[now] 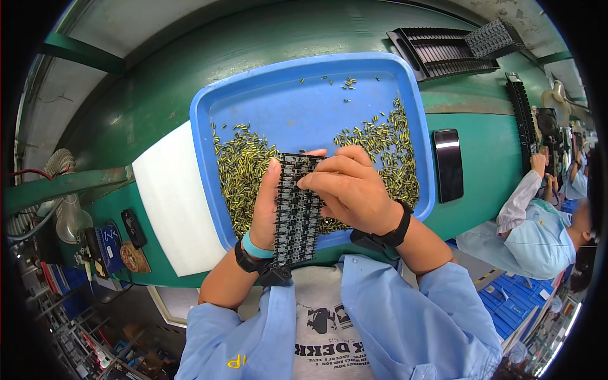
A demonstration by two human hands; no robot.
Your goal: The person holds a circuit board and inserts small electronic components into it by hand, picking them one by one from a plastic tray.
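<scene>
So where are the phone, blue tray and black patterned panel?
Phone (448, 166), head view: screen, near middle.
Blue tray (272, 104), head view: bare floor.
Black patterned panel (297, 214), head view: face, near middle.

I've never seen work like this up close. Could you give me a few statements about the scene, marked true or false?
1. The left hand has the black panel in its grip. True.
2. The right hand is down by the person's side. False: it is raised, with fingertips at the black panel's face.
3. The small parts hide the whole floor of the blue tray. False: bare blue shows, mostly toward the far side.
4. A white sheet lies left of the blue tray. True.
5. The phone lies inside the blue tray. False: it lies on the green table, right of the tray.
</scene>
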